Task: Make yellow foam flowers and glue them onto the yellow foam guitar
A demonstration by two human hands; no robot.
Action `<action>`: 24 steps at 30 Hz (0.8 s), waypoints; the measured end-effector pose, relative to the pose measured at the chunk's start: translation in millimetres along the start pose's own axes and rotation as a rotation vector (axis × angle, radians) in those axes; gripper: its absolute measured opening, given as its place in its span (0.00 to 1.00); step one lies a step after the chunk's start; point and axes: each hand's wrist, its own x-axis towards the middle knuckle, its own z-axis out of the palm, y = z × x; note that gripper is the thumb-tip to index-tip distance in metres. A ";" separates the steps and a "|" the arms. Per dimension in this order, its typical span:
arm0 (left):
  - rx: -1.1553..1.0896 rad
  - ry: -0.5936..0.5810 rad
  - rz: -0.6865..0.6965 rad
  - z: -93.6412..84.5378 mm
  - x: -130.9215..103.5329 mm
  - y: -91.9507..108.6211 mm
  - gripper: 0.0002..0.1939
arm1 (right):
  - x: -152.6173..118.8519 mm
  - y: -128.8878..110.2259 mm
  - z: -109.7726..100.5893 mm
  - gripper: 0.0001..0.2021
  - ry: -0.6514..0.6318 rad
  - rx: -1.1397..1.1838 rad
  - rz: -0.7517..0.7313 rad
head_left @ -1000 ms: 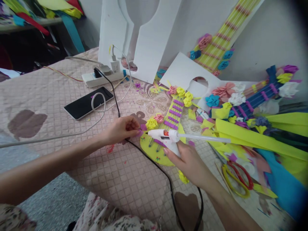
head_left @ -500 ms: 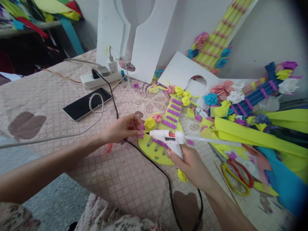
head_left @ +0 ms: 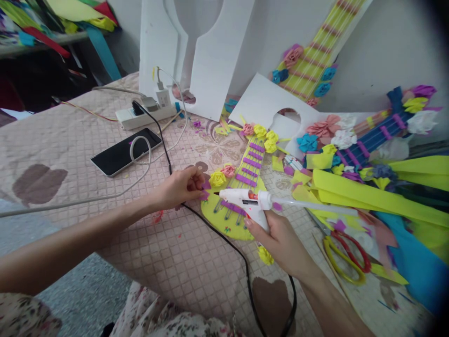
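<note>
In my right hand (head_left: 277, 238) is a white hot glue gun (head_left: 242, 198), its dark nozzle pointing left and a long clear glue stick (head_left: 315, 205) sticking out of its back. My left hand (head_left: 184, 186) pinches a small purple paper piece (head_left: 205, 193) just left of the nozzle tip. Beneath both lies a yellow toy guitar (head_left: 217, 220) with purple strips across its neck and paper flowers at its top. A yellow paper flower (head_left: 217, 178) and a pink one (head_left: 228, 171) sit on its left edge. The gun hides part of the guitar's body.
A phone (head_left: 126, 152) and a power strip (head_left: 147, 117) lie at the left, with a black cable (head_left: 217, 229) running across the cloth. Scissors (head_left: 345, 262), a blue paper guitar (head_left: 372, 140) and crepe paper strips (head_left: 372, 196) crowd the right. White foam boards (head_left: 217, 61) lean on the wall.
The glue gun's nozzle has drawn slightly right, leaving a small gap from the purple paper piece. My left hand has stayed nearly still, still pinching the paper.
</note>
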 end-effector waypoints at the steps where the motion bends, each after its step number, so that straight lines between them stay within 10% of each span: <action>1: 0.013 0.003 -0.001 0.4 -0.1 1.2 0.16 | -0.1 0.0 0.0 0.12 0.001 0.000 0.000; 24: 0.348 0.083 0.068 11.2 2.2 17.8 0.08 | -3.8 -0.3 -1.6 0.12 0.002 0.048 -0.018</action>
